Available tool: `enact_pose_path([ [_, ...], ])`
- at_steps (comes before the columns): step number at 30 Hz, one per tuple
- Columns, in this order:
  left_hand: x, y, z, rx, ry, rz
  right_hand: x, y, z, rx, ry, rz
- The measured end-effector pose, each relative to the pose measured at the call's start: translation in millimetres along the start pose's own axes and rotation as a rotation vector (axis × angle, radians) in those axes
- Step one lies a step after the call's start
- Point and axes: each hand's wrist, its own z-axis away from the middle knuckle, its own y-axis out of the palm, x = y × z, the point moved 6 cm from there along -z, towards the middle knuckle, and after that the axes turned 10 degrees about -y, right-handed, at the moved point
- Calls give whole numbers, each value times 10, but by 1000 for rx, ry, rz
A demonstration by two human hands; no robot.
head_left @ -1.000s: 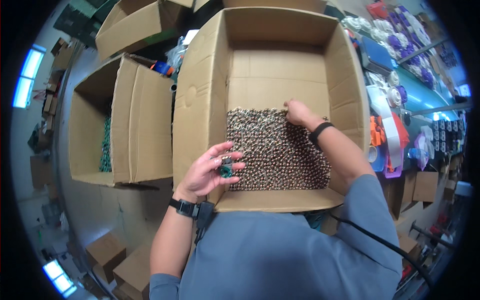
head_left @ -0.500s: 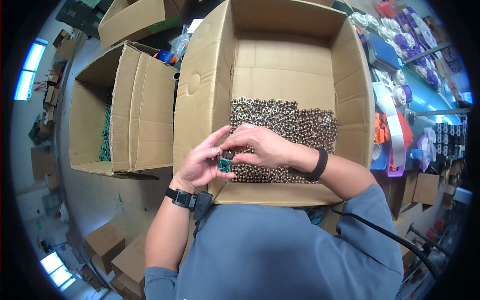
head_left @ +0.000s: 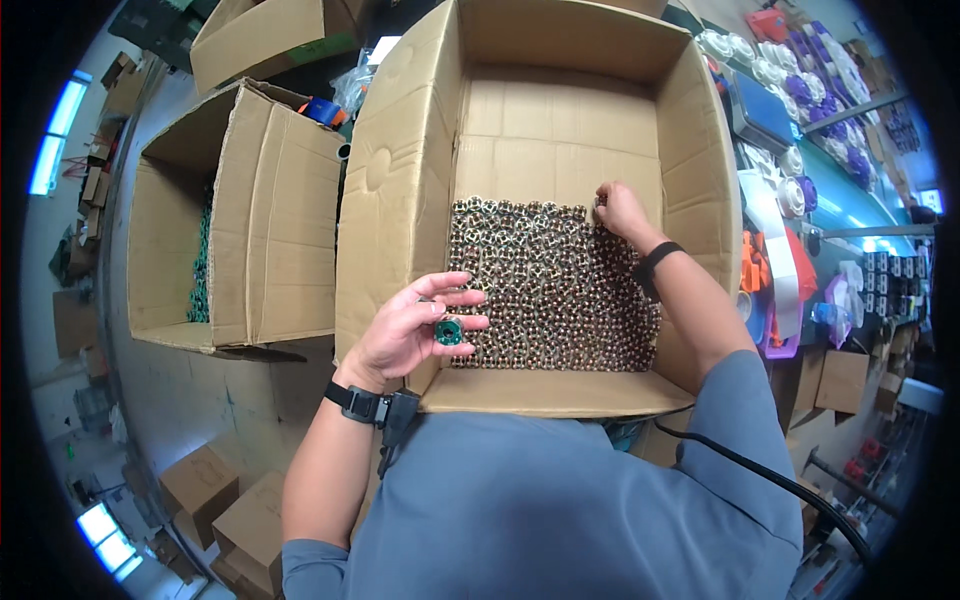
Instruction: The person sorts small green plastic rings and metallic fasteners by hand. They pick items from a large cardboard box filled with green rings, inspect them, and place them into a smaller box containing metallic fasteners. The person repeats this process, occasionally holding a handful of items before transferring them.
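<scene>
My left hand [head_left: 393,332] is at the near left side of the large cardboard box [head_left: 400,190], closed on a small round green part [head_left: 448,332] with a dark hole in its middle. Its thumb and fingers hold the part by the side, while other fingers stretch out. Inside the box, several rows of small round brown-and-silver metal parts [head_left: 540,290] lie packed closely together. At their far right edge my right hand [head_left: 625,212] pinches a small dark metal part [head_left: 600,201], mostly hidden by the fingers.
A smaller open cardboard box [head_left: 290,220] with green parts [head_left: 200,265] stands to the left. On the right is a bench with a blue-grey case [head_left: 766,108], white and purple round pieces and orange pieces. A black cable [head_left: 780,468] runs beside my right arm.
My right hand has left my left hand and moved away to the far right edge of the packed parts. My left hand still holds the green part, its fingers more spread.
</scene>
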Motion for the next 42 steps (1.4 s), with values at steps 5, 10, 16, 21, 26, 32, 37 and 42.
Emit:
enact_pose_path([
  [5,8,17,7,-83,6,28,131,229,-54,236,-50,86],
  [10,39,49,-98,-94,-7,197,1359,-608,238,-102,-405,-286],
  [16,76,16,-222,-72,22,180,2775,-926,1072,53,-697,-520],
  [21,38,158,-213,-217,16,144,2785,-894,1106,71,-661,-491],
  [26,89,154,-252,-140,28,133,2732,-921,1134,82,-610,-533],
  [32,97,44,-216,-269,11,140,1826,-748,711,106,-226,-502],
  [37,135,-84,-194,-125,-5,92,297,-311,304,58,89,-347],
  [42,138,-64,-201,-196,-16,80,-266,-1,147,2,205,-206],
])
